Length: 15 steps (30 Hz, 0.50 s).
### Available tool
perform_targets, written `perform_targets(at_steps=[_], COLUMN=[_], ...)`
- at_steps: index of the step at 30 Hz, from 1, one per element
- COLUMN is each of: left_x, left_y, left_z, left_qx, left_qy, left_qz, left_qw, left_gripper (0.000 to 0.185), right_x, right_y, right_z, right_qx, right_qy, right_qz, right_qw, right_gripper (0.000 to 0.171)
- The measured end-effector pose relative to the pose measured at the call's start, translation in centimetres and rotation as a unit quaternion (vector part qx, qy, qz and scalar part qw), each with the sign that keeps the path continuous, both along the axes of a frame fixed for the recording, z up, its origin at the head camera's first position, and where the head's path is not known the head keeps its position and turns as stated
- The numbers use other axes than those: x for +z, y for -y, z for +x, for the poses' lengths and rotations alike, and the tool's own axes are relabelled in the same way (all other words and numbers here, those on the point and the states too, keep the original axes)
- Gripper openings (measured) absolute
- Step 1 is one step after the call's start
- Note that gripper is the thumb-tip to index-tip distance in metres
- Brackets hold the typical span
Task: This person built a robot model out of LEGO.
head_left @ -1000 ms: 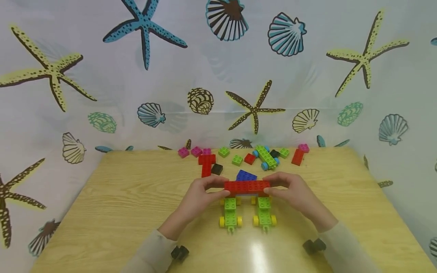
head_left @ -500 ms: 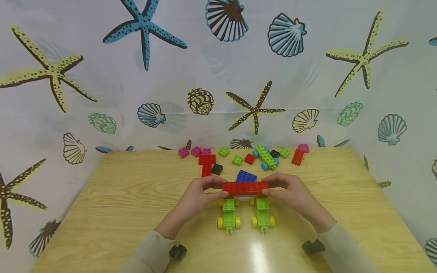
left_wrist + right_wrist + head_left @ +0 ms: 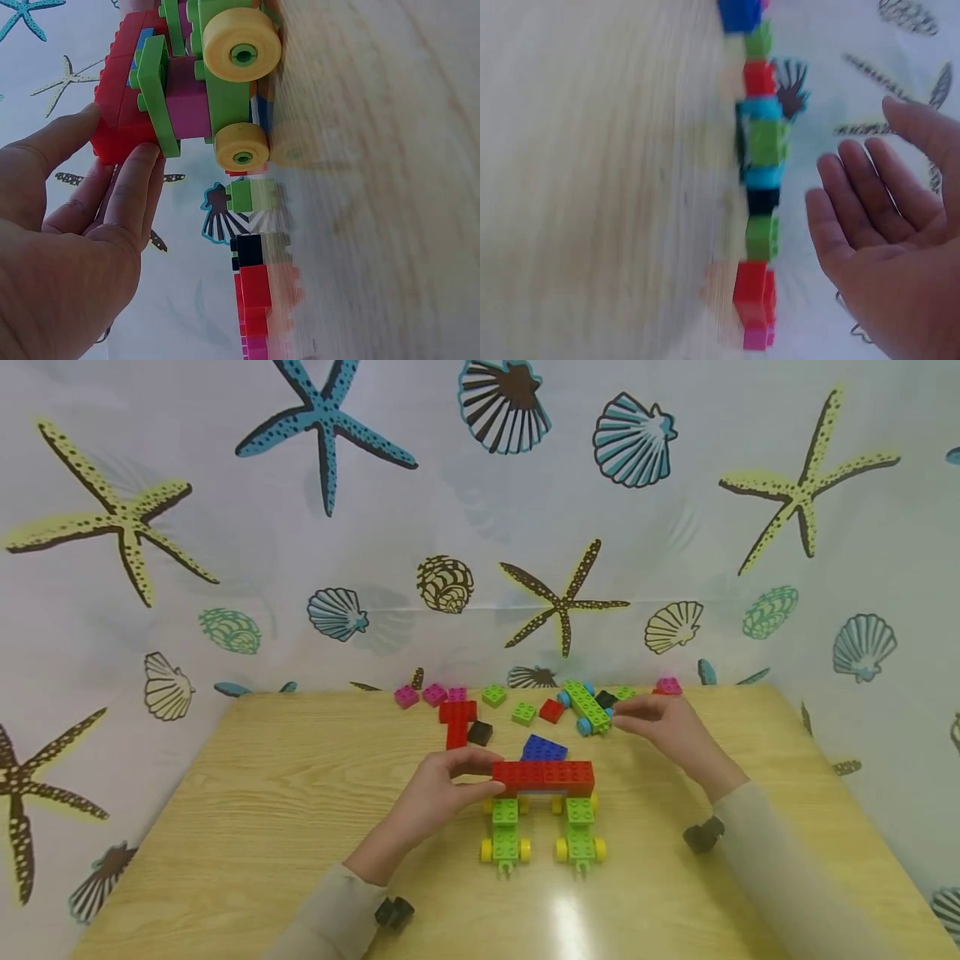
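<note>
Near the table's (image 3: 247, 827) front, my left hand (image 3: 431, 797) pinches the red brick (image 3: 543, 774) atop two green wheeled bases (image 3: 542, 832). Beyond, my right hand (image 3: 663, 720), fingers loose and empty, nears the loose bricks (image 3: 592, 706); picking the next piece calls for a clean pinch.

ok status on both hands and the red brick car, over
Left hand pinching the red brick car at its end. Right hand open, empty, over the loose bricks at the back. Nothing in the way.
</note>
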State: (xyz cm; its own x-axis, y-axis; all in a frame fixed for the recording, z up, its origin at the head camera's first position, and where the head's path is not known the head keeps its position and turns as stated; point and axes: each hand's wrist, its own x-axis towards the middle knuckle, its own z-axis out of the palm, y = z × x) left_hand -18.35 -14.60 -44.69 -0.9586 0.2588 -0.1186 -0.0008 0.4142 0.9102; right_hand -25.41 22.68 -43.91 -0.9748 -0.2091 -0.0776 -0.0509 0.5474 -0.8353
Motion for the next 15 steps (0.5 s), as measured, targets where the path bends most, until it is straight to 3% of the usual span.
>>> perform_targets(at_steps=[7,15], left_x=[0.1,0.1], left_y=[-0.2,-0.3], left_z=[0.1,-0.1], left_qx=[0.009,0.013], left_qy=[0.008,0.015], left_qz=[-0.002,-0.001], left_qw=[0.9999,0.9998], left_gripper=[0.031,0.031], right_x=[-0.3,-0.7], right_y=[-0.5,0.4], right_z=[-4.8,-7.4], right_qx=[-0.020,0.000], right_qy=[-0.024,-0.035], right_qz=[0.079,0.126], right_qw=[0.996,0.991], right_gripper=[0.046,0.045])
